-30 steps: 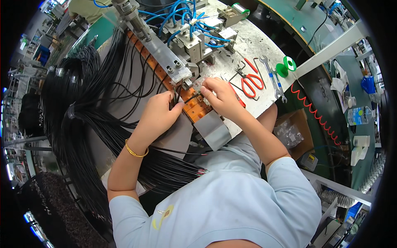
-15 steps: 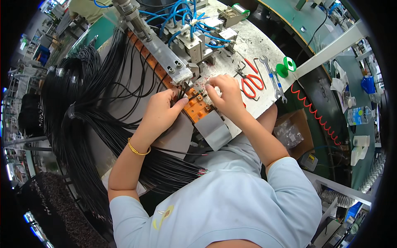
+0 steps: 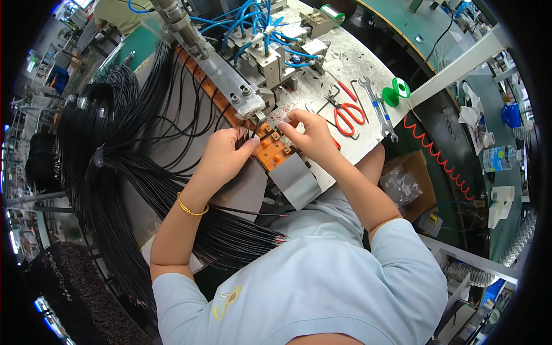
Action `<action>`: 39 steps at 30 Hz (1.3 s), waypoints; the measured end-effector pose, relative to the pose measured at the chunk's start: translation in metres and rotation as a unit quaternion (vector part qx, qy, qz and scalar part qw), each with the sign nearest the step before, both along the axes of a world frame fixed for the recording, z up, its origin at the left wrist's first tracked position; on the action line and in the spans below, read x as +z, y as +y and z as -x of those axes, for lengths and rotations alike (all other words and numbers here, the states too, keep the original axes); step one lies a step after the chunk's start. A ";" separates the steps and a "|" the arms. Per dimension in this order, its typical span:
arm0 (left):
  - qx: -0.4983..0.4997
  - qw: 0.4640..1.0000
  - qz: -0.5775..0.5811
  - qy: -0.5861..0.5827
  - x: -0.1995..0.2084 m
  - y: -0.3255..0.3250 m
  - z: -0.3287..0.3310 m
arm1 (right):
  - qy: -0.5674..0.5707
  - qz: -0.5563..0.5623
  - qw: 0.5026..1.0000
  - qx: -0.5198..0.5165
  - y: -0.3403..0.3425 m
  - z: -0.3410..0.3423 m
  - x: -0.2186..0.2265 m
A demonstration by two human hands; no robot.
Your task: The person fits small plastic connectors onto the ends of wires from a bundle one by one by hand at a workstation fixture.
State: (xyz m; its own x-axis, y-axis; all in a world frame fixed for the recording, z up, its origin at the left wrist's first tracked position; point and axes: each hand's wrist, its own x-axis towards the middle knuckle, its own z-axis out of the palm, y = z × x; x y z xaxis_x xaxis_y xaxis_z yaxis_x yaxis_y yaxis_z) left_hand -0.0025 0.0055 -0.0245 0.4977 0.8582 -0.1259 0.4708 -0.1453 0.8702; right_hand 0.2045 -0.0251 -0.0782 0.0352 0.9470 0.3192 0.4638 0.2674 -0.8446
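My left hand [image 3: 225,154] is at the left side of an orange fixture block [image 3: 272,150], thumb and fingers pinched on a thin black cable at the block's upper end. Across the block, my right hand [image 3: 310,137] has its thumb and forefinger closed together near the block's right side; whatever lies between those fingertips is too small to make out. Just above both hands is the tip of a metal machine arm [image 3: 248,104]. A large bundle of black cables [image 3: 115,149] lies to the left, and another bundle [image 3: 241,238] reaches toward my lap.
Red-handled pliers [image 3: 349,119], open-end wrenches [image 3: 380,109] and a green spool [image 3: 395,92] lie on the white table [image 3: 345,63] at right. Blue air hoses [image 3: 250,23] run over the machine. A grey metal plate [image 3: 296,181] ends the fixture. A cardboard box [image 3: 411,184] stands below.
My right hand has come slightly down and left, closer to the orange block, and its fingers have drawn toward the cable end. My left hand has barely shifted.
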 end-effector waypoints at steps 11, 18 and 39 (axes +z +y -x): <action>-0.035 0.997 0.063 -0.039 0.008 -0.003 -0.002 | 0.089 -0.023 0.988 0.126 0.000 0.005 0.020; -0.005 0.994 0.078 -0.077 0.009 -0.005 -0.003 | -0.128 -0.172 0.972 0.099 -0.004 0.007 0.030; -0.015 0.996 0.017 0.088 0.010 0.001 0.004 | 0.015 0.052 0.994 0.097 0.006 -0.006 -0.002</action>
State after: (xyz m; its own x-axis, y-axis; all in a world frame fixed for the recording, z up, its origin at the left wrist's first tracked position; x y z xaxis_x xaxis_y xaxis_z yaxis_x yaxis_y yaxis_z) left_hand -0.0063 0.0063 -0.0143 0.4901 0.8374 -0.2421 0.6125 -0.1332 0.7792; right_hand 0.2105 -0.0188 -0.0800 -0.1421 0.9647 0.2218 0.3856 0.2603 -0.8852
